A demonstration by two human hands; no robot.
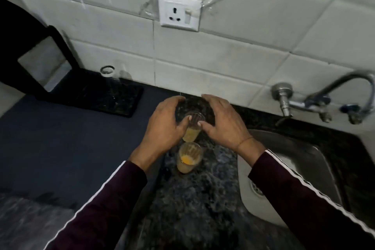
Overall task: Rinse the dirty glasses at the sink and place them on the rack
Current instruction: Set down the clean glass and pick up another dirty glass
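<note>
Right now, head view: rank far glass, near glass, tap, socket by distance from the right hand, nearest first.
From the right hand:
1. Far glass, just left of it, at the thumb.
2. Near glass, lower left, on the counter.
3. Tap, to the right, above the sink.
4. Socket, up on the wall tiles.

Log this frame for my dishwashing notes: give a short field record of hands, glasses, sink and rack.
left hand: thumb on far glass, grip unclear
right hand: thumb at same glass
near glass: upright on counter, orange residue, untouched
sink: right of glasses, no water seen running from tap
rack: black tray at left, one clear glass
</note>
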